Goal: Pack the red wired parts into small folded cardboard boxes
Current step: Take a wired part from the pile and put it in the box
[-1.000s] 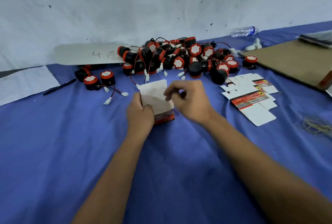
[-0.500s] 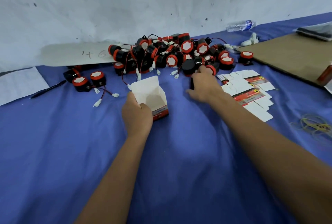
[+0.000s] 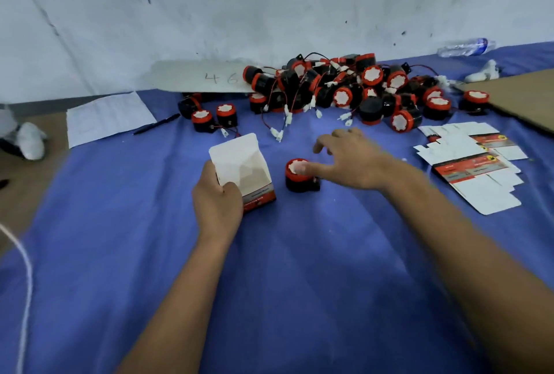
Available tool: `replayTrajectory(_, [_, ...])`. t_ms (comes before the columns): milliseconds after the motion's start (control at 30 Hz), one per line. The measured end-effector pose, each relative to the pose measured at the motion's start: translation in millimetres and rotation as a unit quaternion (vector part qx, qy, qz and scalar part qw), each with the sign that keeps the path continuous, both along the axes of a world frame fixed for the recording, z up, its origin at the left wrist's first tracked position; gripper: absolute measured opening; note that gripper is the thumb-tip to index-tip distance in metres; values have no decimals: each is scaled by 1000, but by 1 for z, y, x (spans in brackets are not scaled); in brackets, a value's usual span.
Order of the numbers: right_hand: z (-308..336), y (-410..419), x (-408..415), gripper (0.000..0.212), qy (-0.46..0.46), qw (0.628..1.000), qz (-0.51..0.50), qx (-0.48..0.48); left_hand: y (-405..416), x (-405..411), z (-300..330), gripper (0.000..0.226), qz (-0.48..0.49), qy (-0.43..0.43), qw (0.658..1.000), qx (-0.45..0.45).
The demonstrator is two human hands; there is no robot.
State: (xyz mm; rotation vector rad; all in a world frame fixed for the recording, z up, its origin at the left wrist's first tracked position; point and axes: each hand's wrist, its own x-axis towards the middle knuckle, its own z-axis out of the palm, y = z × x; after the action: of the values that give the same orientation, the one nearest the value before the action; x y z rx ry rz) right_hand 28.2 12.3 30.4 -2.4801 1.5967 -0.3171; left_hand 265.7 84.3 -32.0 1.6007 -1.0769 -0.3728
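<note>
The left hand (image 3: 217, 204) is gripping the open box (image 3: 244, 174), mouth up. The part (image 3: 298, 175) is sitting upright just right of it, under the right hand (image 3: 353, 162), whose spread, uncurled fingers are touching its top; that hand is nearer.

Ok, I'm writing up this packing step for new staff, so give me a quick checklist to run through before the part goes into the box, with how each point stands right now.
1. Box open at the top, flap up: ok.
2. Left hand grips the box at its near side, holding it upright on the blue cloth: ok.
3. Inside of the box free of another part: ok as far as the view reaches; the bottom is hidden.
4. One part set apart from the pile, beside the box: ok.
5. Right hand gripping the part: not ok; its thumb only touches the white top, fingers spread.
6. Part's wire gathered: cannot tell; hidden behind the hand.
</note>
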Motion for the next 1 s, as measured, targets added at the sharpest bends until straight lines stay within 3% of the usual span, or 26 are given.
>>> replayTrajectory(100, [-13,5,0,102,-22,995,71,72,0,-1,1,29,-31,19,999,-10])
replayTrajectory(233, [-32,11,16,63,-126,988,89,1,0,-2,3,37,-72,16,997,-22])
replayTrajectory(400, [-21,19,16,38,-118,990,67,41,-6,1,-1,48,-85,49,995,-12])
replayTrajectory(500, [2,37,19,34,-274,955,105,47,-10,1,-4,53,-89,60,994,-16])
replayTrajectory(567, [21,52,41,39,-329,929,167,26,-12,0,-3,52,-106,49,993,-23])
replayTrajectory(600, [27,58,55,41,-321,926,196,13,-16,0,-4,46,-120,55,991,-34])
replayTrajectory(700, [27,63,89,45,-214,956,200,-22,-16,0,-3,20,-171,195,965,-50])
replayTrajectory(900, [18,54,94,45,-40,988,117,-94,-6,9,0,36,-210,115,971,-4])
replayTrajectory(1000, [12,53,97,47,18,987,98,-124,-4,11,5,40,-228,137,964,9])
